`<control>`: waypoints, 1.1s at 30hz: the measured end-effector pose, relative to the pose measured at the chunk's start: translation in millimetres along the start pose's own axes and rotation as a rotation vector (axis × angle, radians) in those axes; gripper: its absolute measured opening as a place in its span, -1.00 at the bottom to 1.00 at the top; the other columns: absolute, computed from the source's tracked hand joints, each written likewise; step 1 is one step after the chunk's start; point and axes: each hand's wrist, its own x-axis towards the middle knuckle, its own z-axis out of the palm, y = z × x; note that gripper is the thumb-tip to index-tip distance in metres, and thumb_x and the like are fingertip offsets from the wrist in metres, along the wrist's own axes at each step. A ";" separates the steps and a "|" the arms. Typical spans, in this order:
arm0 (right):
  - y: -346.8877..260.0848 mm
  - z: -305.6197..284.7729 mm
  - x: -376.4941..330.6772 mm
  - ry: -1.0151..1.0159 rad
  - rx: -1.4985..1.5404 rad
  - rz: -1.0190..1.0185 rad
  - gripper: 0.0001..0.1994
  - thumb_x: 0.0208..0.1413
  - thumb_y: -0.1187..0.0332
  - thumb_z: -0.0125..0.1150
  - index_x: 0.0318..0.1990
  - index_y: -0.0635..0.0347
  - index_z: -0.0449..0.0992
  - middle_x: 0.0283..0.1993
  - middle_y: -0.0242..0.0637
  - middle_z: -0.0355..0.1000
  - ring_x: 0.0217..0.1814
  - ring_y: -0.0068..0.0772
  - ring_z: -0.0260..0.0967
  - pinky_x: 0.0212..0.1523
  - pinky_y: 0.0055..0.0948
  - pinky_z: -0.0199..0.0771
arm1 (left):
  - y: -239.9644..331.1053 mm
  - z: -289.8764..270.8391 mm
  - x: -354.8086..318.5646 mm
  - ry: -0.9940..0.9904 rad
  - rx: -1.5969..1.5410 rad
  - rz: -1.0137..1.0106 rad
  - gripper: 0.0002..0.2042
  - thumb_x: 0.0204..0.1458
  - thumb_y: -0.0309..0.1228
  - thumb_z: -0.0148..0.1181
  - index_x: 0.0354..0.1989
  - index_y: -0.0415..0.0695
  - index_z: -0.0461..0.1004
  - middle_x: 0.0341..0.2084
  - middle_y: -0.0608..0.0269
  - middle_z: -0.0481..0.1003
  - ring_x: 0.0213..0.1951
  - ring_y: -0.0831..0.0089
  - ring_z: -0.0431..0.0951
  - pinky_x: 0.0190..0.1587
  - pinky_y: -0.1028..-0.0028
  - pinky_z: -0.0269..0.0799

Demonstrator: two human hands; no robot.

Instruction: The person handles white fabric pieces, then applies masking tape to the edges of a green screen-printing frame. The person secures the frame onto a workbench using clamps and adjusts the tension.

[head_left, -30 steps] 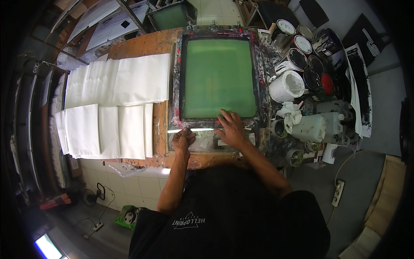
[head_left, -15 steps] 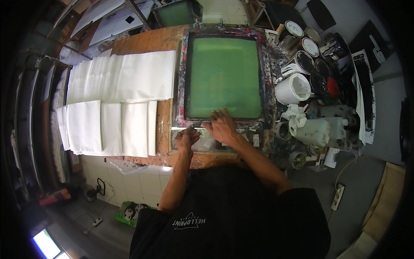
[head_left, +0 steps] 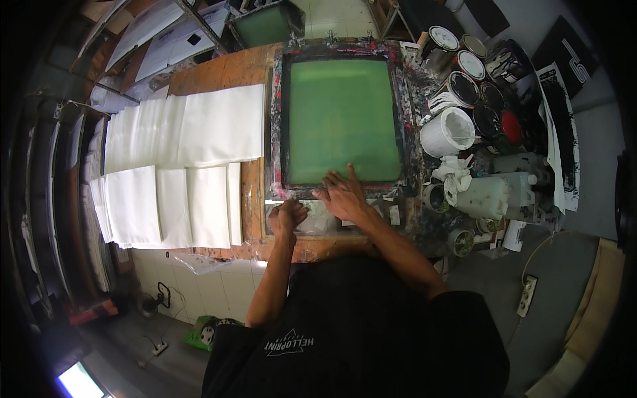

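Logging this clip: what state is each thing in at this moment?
Screen frame: lowered flat on the bench.
Right hand: open, fingers spread on the frame's near edge.
Left hand: closed in a fist at the frame's near corner; contents hidden.
White cloths: folded, laid overlapping.
White bucket: open.

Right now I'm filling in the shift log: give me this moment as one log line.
left hand: fisted at near edge of screen frame | right hand: flat on frame's near edge | white cloths: stacked to the left | paint cans: to the right
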 end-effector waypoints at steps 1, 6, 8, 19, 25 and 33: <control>0.1 -6.8 1.0 -0.031 0.035 0.018 -0.32 0.43 -0.11 -0.21 0.20 0.43 0.47 0.36 0.10 0.35 0.49 -0.01 0.21 0.53 0.29 -0.24 | 2.5 2.7 -3.0 0.000 0.013 0.011 -0.67 0.18 -0.34 0.25 -0.11 -0.41 0.40 -0.33 -0.07 0.61 -0.40 0.14 0.70 -0.35 0.29 0.71; 4.9 4.5 -2.4 0.046 0.057 0.017 -0.36 0.43 -0.10 -0.23 0.16 0.38 0.50 0.36 0.11 0.34 0.49 -0.03 0.21 0.53 0.30 -0.27 | 5.4 0.5 -29.2 -0.129 0.175 0.039 -0.67 0.27 -0.19 0.21 -0.10 -0.26 0.42 -0.26 0.03 0.63 -0.29 0.29 0.66 -0.21 0.33 0.63; 9.3 4.2 -1.5 0.070 0.075 0.013 -0.37 0.43 -0.09 -0.23 0.15 0.35 0.51 0.34 0.11 0.36 0.48 -0.02 0.22 0.53 0.30 -0.29 | 20.3 9.8 -57.0 -0.230 0.279 0.016 -0.67 0.32 -0.15 0.12 -0.03 -0.21 0.45 -0.18 0.13 0.63 -0.21 0.41 0.60 -0.08 0.40 0.51; 19.2 32.1 -8.1 0.272 0.084 -0.021 -0.49 0.41 0.00 -0.06 0.11 0.31 0.54 0.26 0.09 0.44 0.38 0.03 0.34 0.46 0.31 -0.08 | 168.2 91.9 -276.4 -1.550 -0.178 0.257 -0.30 0.36 0.11 -0.16 0.38 -0.30 0.25 0.26 -0.22 0.35 0.27 -0.02 0.40 0.33 0.07 0.26; -6.9 13.9 -36.8 0.469 0.280 -0.103 -0.63 0.27 0.28 0.25 0.10 0.38 0.52 0.19 0.10 0.48 0.31 0.09 0.39 0.44 0.10 0.12 | 185.6 75.0 -345.8 -1.722 -0.710 0.264 -0.32 0.32 0.14 -0.04 0.39 -0.18 0.30 0.16 -0.39 0.40 0.18 -0.22 0.45 0.18 -0.19 0.37; -68.7 16.0 -129.3 0.280 0.695 0.020 -0.86 0.22 0.37 0.25 -0.23 0.27 0.62 -0.33 -0.14 0.59 -0.29 -0.17 0.60 -0.21 -0.31 0.55 | 137.0 -48.2 -274.7 -1.616 -0.160 0.419 -0.32 0.30 0.11 0.00 0.22 -0.35 0.43 0.13 -0.25 0.47 0.20 0.00 0.47 0.29 0.12 0.29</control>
